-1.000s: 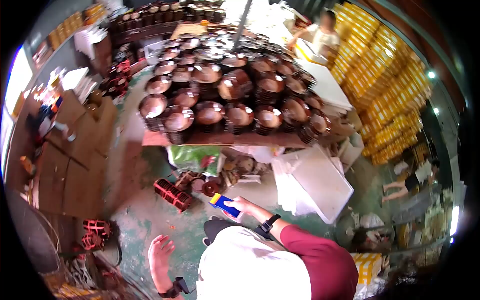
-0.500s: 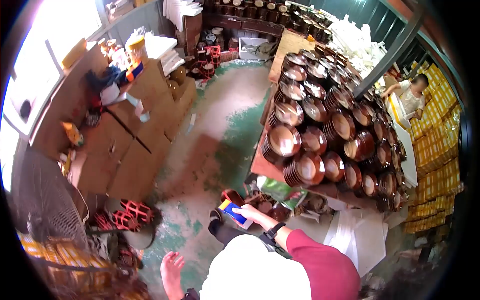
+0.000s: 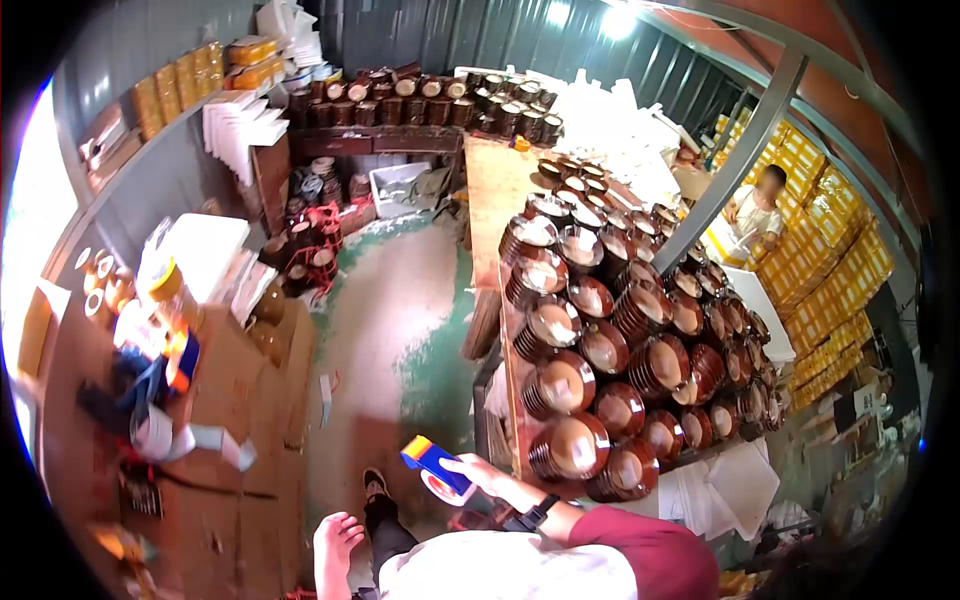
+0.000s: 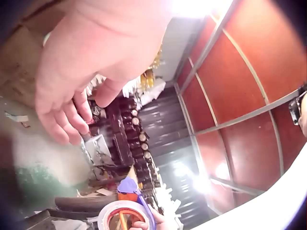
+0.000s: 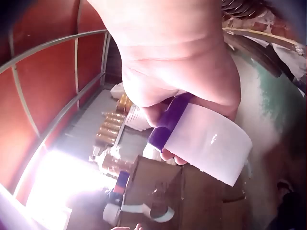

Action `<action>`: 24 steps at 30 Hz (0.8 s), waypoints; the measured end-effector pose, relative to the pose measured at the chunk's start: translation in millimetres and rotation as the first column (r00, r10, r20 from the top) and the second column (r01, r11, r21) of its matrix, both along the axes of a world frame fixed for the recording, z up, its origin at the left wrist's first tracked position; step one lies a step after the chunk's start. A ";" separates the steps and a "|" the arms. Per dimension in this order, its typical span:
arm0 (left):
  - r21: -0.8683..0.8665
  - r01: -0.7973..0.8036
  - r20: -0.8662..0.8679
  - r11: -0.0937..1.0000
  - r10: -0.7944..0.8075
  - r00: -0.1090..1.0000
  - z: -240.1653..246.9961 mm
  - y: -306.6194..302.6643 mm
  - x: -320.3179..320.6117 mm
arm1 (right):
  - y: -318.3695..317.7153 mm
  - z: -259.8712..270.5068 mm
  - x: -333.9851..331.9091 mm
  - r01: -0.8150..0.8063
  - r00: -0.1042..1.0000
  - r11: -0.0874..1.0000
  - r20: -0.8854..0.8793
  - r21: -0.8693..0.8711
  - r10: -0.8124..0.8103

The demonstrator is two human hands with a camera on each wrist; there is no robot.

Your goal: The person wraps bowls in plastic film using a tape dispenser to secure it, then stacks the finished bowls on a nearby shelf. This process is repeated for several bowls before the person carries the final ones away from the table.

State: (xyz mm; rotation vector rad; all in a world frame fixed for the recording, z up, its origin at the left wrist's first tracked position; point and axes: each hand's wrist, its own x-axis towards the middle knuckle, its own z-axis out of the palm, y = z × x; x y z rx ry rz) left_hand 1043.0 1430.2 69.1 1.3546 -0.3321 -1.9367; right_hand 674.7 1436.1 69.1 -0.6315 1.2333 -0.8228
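Observation:
In the head view my right hand (image 3: 480, 472) grips a blue and orange tape dispenser (image 3: 435, 468) in front of my body. Its wide whitish tape roll (image 5: 208, 143) fills the middle of the right wrist view, with fingertips showing below the blue frame. My left hand (image 3: 338, 545) hangs low at the left of my body, holding nothing. Loosely bent fingers (image 4: 64, 120) show in the left wrist view. Just beyond the right hand is a table loaded with stacks of brown glazed bowls (image 3: 600, 370).
Large cardboard boxes (image 3: 250, 400) line the left side, with a second tape dispenser (image 3: 182, 360) lying on top. A floor aisle (image 3: 385, 310) runs between boxes and table. A metal post (image 3: 735, 160) rises at the table; another person (image 3: 755, 215) stands beyond it near stacked yellow-and-white packages (image 3: 835, 235).
The head view has swung left and tilted up, and the bowl table now lies to my right. I have moved toward the aisle. The dispenser stays in my right hand.

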 end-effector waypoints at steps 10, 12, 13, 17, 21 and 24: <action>-0.068 0.532 0.057 0.844 -0.529 0.847 29.0 -385.0 -118.4 | -215.1 -11.1 -66.6 0.404 0.914 0.915 -0.031 -0.027 -0.404; -0.110 0.628 0.039 0.770 -0.628 0.777 43.4 -454.1 -153.9 | -253.4 -7.8 -79.1 0.510 0.853 0.858 -0.087 -0.062 -0.514; -0.123 0.650 0.045 0.750 -0.650 0.758 45.9 -489.7 -172.8 | -274.7 0.0 -88.9 0.534 0.837 0.844 -0.109 -0.059 -0.537; -0.173 0.682 0.077 0.711 -0.680 0.729 37.4 -633.7 -247.6 | -378.8 -32.0 -142.0 0.594 0.781 0.791 -0.132 -0.146 -0.611; -0.137 0.576 0.043 0.806 -0.576 0.816 10.5 -764.3 -308.7 | -500.1 -81.0 -224.3 0.626 0.698 0.731 -0.223 -0.273 -0.681; -0.134 0.511 0.046 0.849 -0.509 0.859 38.5 -837.8 -338.0 | -588.9 -80.7 -293.7 0.663 0.591 0.715 -0.432 -0.221 -0.681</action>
